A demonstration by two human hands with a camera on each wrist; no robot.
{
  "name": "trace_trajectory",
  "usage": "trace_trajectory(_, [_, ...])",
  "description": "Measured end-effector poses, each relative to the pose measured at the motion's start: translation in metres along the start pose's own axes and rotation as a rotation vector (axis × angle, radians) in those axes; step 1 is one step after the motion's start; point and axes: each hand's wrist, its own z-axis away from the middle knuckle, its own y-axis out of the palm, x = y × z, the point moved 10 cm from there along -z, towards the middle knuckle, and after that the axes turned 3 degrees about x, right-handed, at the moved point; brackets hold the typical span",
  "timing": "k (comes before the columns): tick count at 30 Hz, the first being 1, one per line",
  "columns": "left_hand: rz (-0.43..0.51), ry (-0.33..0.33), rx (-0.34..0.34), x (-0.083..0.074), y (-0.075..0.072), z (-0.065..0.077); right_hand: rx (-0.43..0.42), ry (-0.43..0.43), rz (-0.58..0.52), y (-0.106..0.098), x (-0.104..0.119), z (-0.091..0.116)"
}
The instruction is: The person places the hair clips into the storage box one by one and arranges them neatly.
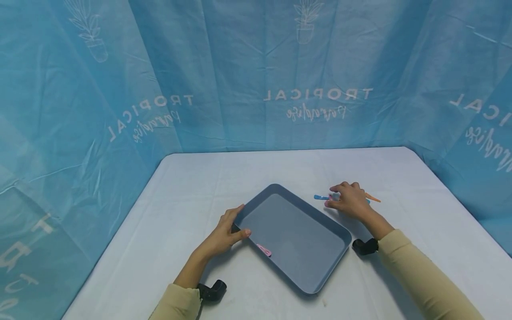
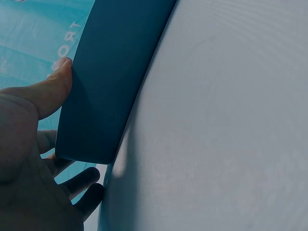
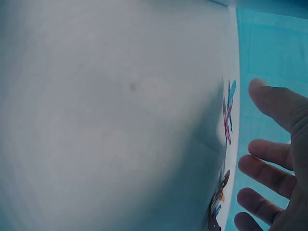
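My left hand [image 1: 224, 233] grips the left corner of a grey tray [image 1: 296, 235], thumb at the rim and fingers along the outside. In the left wrist view the thumb touches the upper edge of the tray's dark side wall [image 2: 108, 82]. A slim pink hair clip [image 1: 264, 250] lies inside the tray by its near-left wall. Beyond the tray's right side, my right hand [image 1: 349, 201] hovers with spread fingers over small slim clips, among them a blue one [image 1: 321, 197] and an orange one [image 1: 373, 197]. The hand partly hides them. Nothing shows between the right fingers.
A white cloth [image 1: 192, 191] covers the table. Blue printed curtains [image 1: 240, 120] hang behind it and at both sides. Black wrist cameras [image 1: 213, 291] are on both wrists. In the right wrist view, pink and teal clips [image 3: 228, 115] lie crossed near darker ones [image 3: 219, 199].
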Motion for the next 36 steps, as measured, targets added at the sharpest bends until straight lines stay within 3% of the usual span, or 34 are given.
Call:
trace_trajectory(15, [0.003,-0.004,-0.008,-0.001,-0.001,0.000,0.047,0.028,0.074,0.013,-0.006,-0.004])
trace_trajectory(36, [-0.010,-0.011,-0.014,0.001,-0.001,-0.001,0.002,-0.016,0.072,0.012,-0.004,-0.001])
